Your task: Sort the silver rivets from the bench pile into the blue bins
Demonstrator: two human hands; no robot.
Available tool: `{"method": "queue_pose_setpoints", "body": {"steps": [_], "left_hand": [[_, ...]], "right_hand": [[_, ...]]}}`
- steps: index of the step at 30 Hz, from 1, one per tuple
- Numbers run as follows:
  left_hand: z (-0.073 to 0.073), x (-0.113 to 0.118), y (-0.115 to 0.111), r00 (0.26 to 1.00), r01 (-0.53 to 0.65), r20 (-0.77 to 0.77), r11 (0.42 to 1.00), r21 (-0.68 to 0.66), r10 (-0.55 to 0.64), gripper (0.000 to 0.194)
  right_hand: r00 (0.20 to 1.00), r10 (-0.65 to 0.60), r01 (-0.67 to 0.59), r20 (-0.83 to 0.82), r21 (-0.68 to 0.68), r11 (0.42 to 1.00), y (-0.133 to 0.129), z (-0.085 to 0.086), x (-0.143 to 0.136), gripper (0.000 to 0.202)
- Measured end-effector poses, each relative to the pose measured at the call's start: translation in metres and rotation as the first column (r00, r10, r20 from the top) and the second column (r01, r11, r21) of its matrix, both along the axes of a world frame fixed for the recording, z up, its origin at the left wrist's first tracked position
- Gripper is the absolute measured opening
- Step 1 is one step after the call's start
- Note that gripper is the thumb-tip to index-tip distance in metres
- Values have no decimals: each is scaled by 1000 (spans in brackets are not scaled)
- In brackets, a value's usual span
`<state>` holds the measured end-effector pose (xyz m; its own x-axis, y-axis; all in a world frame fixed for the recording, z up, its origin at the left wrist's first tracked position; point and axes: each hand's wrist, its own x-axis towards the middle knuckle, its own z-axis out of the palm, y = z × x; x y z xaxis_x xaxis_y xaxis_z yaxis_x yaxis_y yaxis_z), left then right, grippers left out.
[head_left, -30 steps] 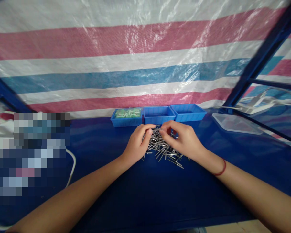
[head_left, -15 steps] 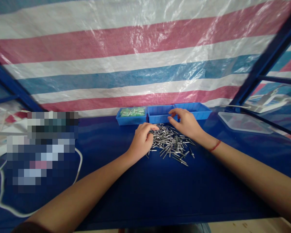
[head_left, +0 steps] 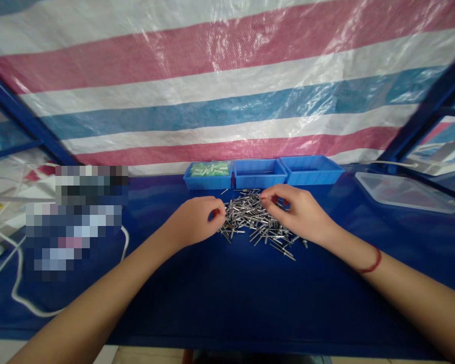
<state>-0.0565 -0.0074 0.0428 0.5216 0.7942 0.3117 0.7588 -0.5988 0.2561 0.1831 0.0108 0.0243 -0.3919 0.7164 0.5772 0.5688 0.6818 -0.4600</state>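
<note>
A loose heap of silvery blind rivets [head_left: 250,215] lies on the blue tabletop [head_left: 227,298]. My left hand [head_left: 197,220] is at the heap's left edge, thumb and forefinger pinched together; what sits between them, if anything, is hidden. Over the right part of the heap, my right hand [head_left: 301,210] has its thumb and index fingertips closed together, and I cannot make out what they hold. Behind the heap stand a blue middle bin [head_left: 260,179] with a few thin pieces at its bottom, and a blue right bin [head_left: 314,177].
A blue left bin [head_left: 208,183] holds green-and-white packets. To the far right lies a translucent plastic lid [head_left: 402,194]. A white cable [head_left: 20,283] loops over the left side near blurred-out items. A striped tarp [head_left: 227,86] hangs behind, between blue frame posts.
My left hand has moved left to the heap's edge and pinched. My right hand has come down from the middle bin to the heap, fingertips closing. The view has shifted slightly.
</note>
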Motion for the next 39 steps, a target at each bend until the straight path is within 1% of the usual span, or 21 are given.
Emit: {"method": "queue_pose_setpoints", "body": {"steps": [3, 6, 11, 16, 20, 23, 27, 33, 36, 39], "left_hand": [[3, -14, 5, 998, -39, -48, 999, -2, 39, 16], [-1, -21, 10, 996, -64, -59, 997, -38, 62, 19], [-14, -16, 10, 994, -100, -53, 989, -112, 95, 28], [-18, -16, 12, 999, -47, -3, 984, -170, 47, 20], [-19, -15, 11, 993, -119, -25, 976, -183, 116, 21], [-23, -13, 10, 985, -171, -40, 971, -166, 167, 20], [-28, -10, 8, 982, -187, -3, 974, -125, 189, 22], [-31, -7, 7, 981, -195, -6, 971, -134, 196, 20], [-34, -7, 8, 981, -194, 5, 977, -86, 195, 20], [-33, -5, 8, 981, -188, 36, 982, 2, 188, 19]], "right_hand": [[1000, 13, -14, 12, 31, 999, -6, 5, -1, 13], [998, 39, -40, 39, 36, 999, -8, 6, -3, 14], [995, 83, -83, 59, 9, 996, -8, 3, -6, 14], [991, 103, -103, 83, -5, 995, -9, 0, -7, 14], [987, 132, -132, 91, -7, 991, -11, 0, -10, 13], [984, 148, -148, 101, -8, 989, -13, 1, -12, 13], [981, 156, -155, 115, -23, 988, -15, 0, -13, 13], [977, 178, -175, 120, -33, 984, -15, -2, -16, 13], [975, 187, -184, 120, -40, 982, -15, -3, -17, 13], [974, 186, -183, 126, -39, 982, -15, -3, -17, 13]]}}
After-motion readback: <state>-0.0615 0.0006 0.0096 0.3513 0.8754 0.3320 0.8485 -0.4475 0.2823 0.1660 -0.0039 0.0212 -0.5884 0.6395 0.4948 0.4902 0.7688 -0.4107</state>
